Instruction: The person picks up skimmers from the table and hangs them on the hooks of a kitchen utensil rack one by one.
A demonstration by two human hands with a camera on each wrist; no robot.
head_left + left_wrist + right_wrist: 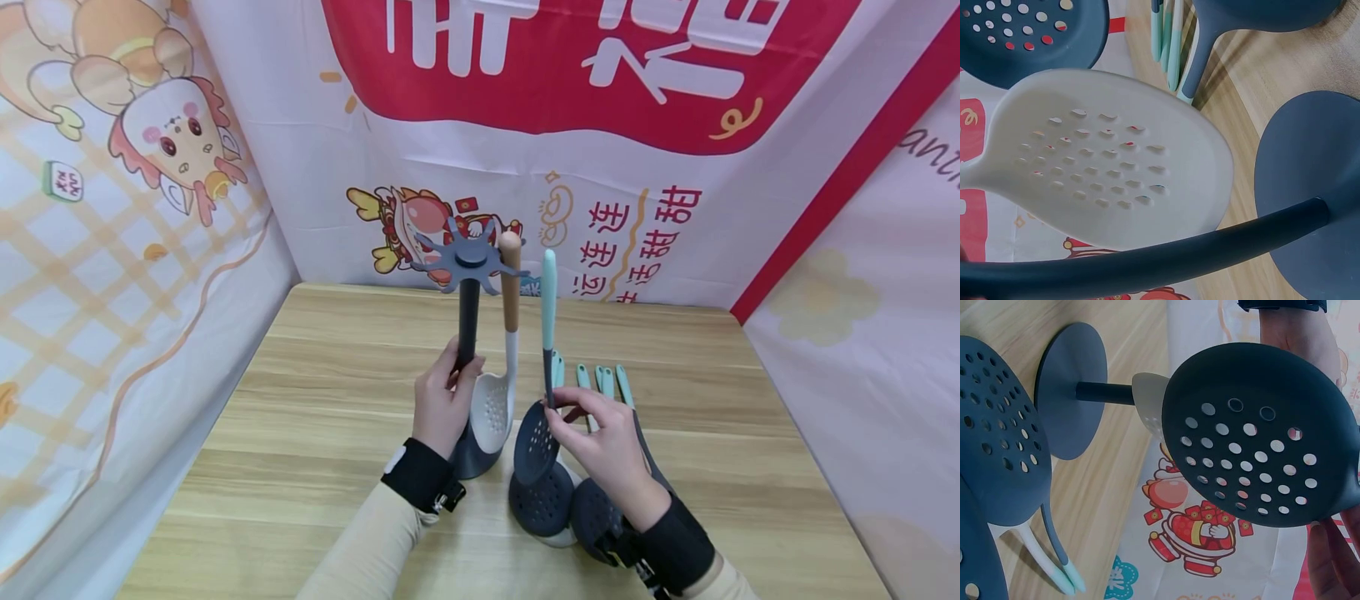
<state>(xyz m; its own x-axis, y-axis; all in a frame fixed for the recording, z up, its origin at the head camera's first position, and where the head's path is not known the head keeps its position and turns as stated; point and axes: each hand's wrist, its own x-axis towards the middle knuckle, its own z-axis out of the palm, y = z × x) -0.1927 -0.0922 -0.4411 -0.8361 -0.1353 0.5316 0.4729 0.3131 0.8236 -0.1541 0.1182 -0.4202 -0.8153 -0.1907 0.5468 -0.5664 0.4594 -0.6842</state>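
My left hand [442, 400] grips the black pole of a utensil stand [468, 312], with a star-shaped hook top and a round base [474, 461] on the table. Beside the pole is a white skimmer [491, 412], its wooden handle upright against the hooks; the left wrist view shows its slotted head [1204, 156] close up. To the right, my right hand [600, 442] pinches a dark skimmer [528, 450] at its neck, mint handle up and holed head down. That head [1272, 378] fills much of the right wrist view.
On the wooden table [300, 433], more utensils lie together below my right hand: dark holed heads [542, 500] nearest me, something white beneath, several mint handles [606, 381] pointing away. A printed cloth backdrop [300, 167] borders the table's far edge, with cloth at both sides.
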